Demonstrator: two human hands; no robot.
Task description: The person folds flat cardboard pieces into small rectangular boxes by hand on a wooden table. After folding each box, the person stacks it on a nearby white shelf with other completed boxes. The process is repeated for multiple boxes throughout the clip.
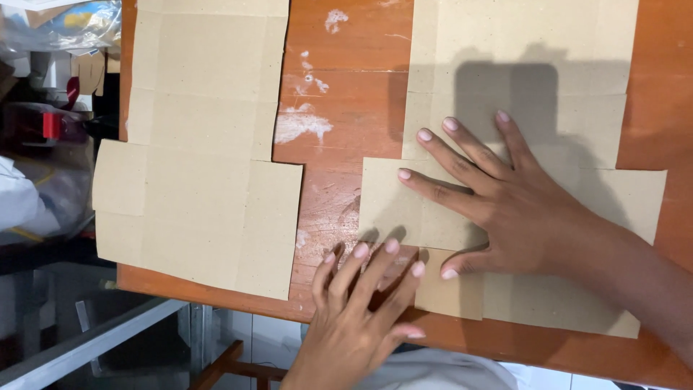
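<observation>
The bench (346, 94) is the largest thing in view, an orange-brown wooden top with white smears and scratches near its middle. Its near edge runs slantwise along the bottom of the picture, and its left edge drops off beside a crowded area of bags and dark objects.

Two flat cardboard sheets lie on it. The left cardboard sheet (202, 166) is plain tan, cut in stepped outline with fold creases, and nothing touches it; its lower corner comes close to the bench's near edge. The right cardboard sheet (520, 43) is the same tan colour and stepped shape, with creases crossing it and a dark shadow falling over its middle. Its lower flaps reach almost to the near edge of the bench. Between the two sheets runs a bare strip of wood, the only open room on the top; the right side of the bench past the sheet is narrow.

The right hand (520, 209) lies flat on the right cardboard sheet, fingers spread wide, palm pressed down, gripping nothing. The left hand (361, 310) comes up from the near edge, open with fingers spread, its fingertips resting at the lower left flap of the same sheet and on the bare wood just beside it.
</observation>
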